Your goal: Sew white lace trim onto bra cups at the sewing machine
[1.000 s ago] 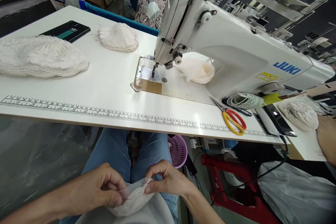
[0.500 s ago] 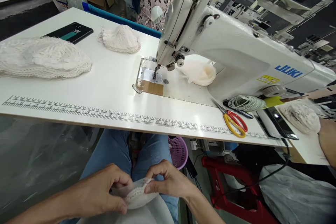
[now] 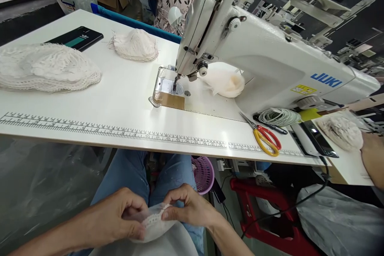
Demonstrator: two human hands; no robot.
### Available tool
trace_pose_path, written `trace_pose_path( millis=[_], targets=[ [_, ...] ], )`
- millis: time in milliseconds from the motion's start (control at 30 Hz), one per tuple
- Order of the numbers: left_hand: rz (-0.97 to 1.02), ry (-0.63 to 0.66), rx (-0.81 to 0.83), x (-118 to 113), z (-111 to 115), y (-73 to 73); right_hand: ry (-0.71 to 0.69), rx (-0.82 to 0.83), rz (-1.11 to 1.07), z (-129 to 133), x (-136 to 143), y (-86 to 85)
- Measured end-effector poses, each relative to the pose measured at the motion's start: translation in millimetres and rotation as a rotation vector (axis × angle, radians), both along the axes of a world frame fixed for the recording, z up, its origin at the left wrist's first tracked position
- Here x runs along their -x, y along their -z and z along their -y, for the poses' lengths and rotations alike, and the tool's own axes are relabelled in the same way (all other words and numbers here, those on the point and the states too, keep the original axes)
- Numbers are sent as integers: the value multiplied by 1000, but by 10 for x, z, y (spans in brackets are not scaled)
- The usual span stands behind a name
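Fingers [image 3: 141, 230] of both hands pinch the lace piece [image 3: 153, 224] between them.

From my remote seat I see only part of the person's body. Both forearms are bare — no sleeve reaches into the picture, and I see no watch or bracelet on the wrists. The left hand [image 3: 120, 218] and the right hand [image 3: 187, 208] wear no gloves, and I cannot find any ring on the fingers that show. The nails look short and plain. The legs are in light blue jeans [image 3: 132, 174] — the cloth has small pale specks near the knees.
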State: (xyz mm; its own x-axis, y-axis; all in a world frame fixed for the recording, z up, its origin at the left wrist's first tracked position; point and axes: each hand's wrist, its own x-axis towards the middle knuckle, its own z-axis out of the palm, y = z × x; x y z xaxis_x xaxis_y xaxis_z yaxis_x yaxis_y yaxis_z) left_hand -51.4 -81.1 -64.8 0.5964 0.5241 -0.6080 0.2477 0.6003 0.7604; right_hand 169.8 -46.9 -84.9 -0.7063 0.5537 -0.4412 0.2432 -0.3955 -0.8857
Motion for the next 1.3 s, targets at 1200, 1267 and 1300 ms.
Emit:
trace_pose_path(
  millis=[1200, 1267, 1300],
  targets=[
    [-127, -17, 0, -181, 22, 207, -108, -362, 99, 140, -60, -41],
    [-192, 47, -98, -165, 31, 250, -131, -405, 98, 171, -100, -14],
    [-195, 120, -133, -174, -8, 267, -133, -442, 124, 164, -152, -17]
  ],
)
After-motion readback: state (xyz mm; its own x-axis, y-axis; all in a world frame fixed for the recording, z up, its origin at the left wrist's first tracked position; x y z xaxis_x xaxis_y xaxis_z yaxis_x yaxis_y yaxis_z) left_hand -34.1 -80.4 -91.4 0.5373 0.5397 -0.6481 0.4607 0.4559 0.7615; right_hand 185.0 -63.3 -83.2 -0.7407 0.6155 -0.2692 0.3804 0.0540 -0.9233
